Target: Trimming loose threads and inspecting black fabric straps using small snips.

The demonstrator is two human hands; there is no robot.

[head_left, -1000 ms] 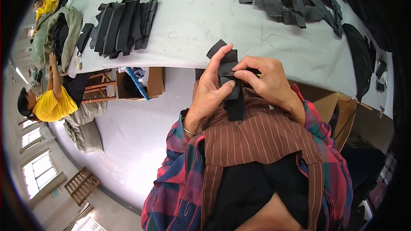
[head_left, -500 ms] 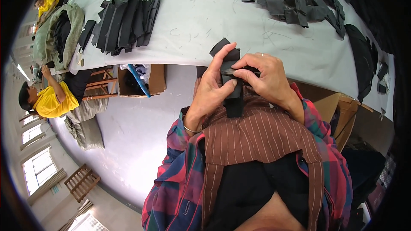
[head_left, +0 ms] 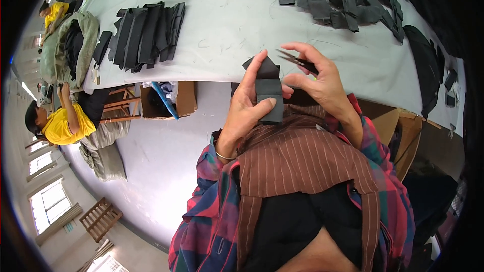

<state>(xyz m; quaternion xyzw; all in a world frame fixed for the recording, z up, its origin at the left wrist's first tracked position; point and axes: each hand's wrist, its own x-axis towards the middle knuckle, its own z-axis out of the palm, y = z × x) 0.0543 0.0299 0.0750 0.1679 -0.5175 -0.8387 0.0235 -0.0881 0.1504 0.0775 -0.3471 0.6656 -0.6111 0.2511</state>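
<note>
My left hand (head_left: 250, 98) grips a folded black fabric strip (head_left: 268, 87), its thumb pressed on the lower part and the index finger stretched along the upper part. The strip is held above my lap, at the table's near edge. In my right hand (head_left: 322, 79) is a small pair of dark thread snips (head_left: 299, 62), resting in the palm side of the raised fingers. Their blades point up and left, apart from the strip. The index finger and thumb of that hand are spread.
On the pale table (head_left: 222, 35) lie a row of black strips (head_left: 146, 35) at left and a loose heap of strips (head_left: 338, 0) at far right. A black fabric piece (head_left: 423, 65) hangs over the right edge. Below stands a cardboard box (head_left: 186, 99). People in yellow (head_left: 73, 125) work at left.
My right hand has moved up and right, taking the snips away from the strip. The strip now shows more of its flat face in my left hand.
</note>
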